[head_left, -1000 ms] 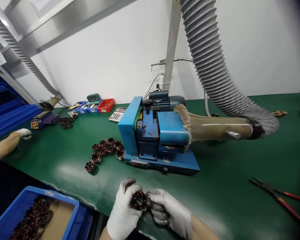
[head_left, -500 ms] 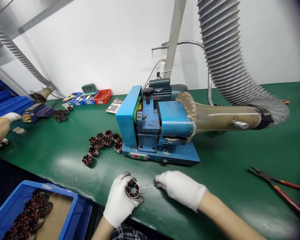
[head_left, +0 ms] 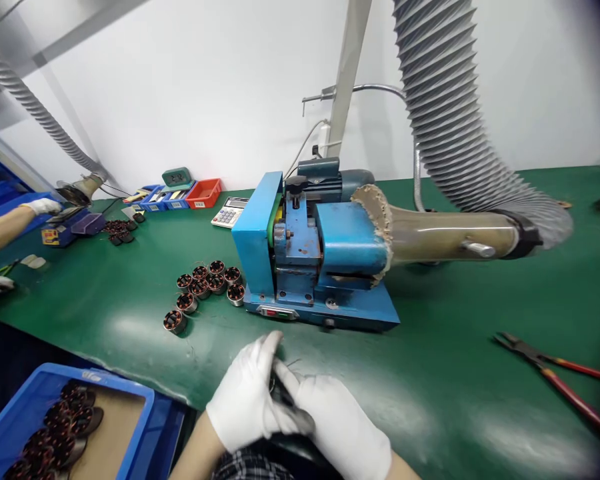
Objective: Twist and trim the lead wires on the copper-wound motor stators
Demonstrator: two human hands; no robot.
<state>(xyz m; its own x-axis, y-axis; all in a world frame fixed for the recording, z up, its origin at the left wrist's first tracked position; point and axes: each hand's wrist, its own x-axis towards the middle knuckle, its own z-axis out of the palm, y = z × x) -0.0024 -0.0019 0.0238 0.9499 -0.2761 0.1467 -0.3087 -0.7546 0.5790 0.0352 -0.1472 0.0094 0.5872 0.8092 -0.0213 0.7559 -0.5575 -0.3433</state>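
Low on the left, a blue tray [head_left: 123, 387] carries wound cores [head_left: 65, 447]; next along, a cluster of loose cores [head_left: 199, 289] sits on the green bench [head_left: 125, 313]. The left hand [head_left: 247, 393] curls round a dark core [head_left: 281, 393], mostly hidden between both gloves, before the blue machine [head_left: 300, 250]. Against it sits the right hand [head_left: 343, 423], whose grip can't be told. Farthest right, red-handled pliers [head_left: 540, 360] lie open!

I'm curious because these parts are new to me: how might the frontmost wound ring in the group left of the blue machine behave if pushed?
The frontmost wound ring looks rather heavy for its size, given its metallic rim and coppery windings. Sitting on a flat end, it would probably slide before tipping; turned onto its round side, it might roll.
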